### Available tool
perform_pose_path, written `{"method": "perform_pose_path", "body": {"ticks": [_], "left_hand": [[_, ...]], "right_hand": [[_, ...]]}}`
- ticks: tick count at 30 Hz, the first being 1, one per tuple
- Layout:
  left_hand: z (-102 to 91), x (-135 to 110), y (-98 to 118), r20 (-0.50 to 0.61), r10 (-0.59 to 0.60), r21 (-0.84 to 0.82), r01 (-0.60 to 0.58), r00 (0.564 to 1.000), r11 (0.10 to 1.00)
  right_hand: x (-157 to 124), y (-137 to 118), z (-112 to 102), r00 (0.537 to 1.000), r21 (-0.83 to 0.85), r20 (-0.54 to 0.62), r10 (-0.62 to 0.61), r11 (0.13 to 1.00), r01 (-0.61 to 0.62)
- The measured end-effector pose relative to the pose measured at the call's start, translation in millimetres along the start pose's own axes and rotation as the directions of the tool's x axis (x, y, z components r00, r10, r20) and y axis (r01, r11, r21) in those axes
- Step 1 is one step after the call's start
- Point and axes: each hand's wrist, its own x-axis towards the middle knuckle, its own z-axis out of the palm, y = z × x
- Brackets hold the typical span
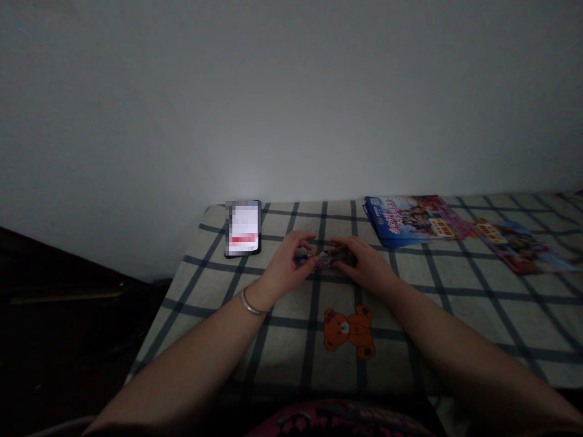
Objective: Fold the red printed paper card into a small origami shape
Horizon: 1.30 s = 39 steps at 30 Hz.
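Observation:
Both my hands meet over the middle of a checked cloth on a table. My left hand, a silver bangle at its wrist, has its fingers pinched on the blue end of a small object. My right hand is closed over the object's other end, which looks like a dark, shiny wrapper or pen bundle; the dim light hides what it is. The object rests just above or on the cloth.
A lit phone lies at the cloth's far left corner by the wall. Two colourful books or magazines lie at the far right. An orange bear print marks the cloth near me. Dark floor lies to the left.

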Motion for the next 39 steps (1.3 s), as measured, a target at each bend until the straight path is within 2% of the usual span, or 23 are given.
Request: {"method": "perform_pose_path", "body": {"ticks": [4,12,21,30,39], "left_hand": [[-1.7,1.2,0.2,0.061,0.058,0.024,-0.060,0.996,0.998],[-3.4,3.0,1.2,0.083,-0.061,0.156,0.047,0.995,0.987],[-1.5,4.3,-2.0,0.206,-0.074,0.190,0.035,0.976,0.981],[-1.4,3.4,-0.1,0.218,-0.108,0.265,0.048,0.970,0.963],[-1.1,2.7,0.6,0.277,0.018,0.134,-0.057,0.961,0.989]], "right_hand": [[0.0,0.1,-0.1,0.999,0.004,-0.010,-0.053,0.999,0.053],[-0.4,-0.1,0.0,0.996,-0.030,-0.007,-0.092,0.995,0.092],[-2.4,2.2,0.4,0.992,-0.154,0.022,-0.123,0.980,0.125],[-2.3,-5.7,-6.0,0.992,-0.148,0.047,-0.118,0.981,0.124],[-2.1,-5.1,-3.4,0.991,-0.138,0.030,-0.134,0.981,0.137]]}}
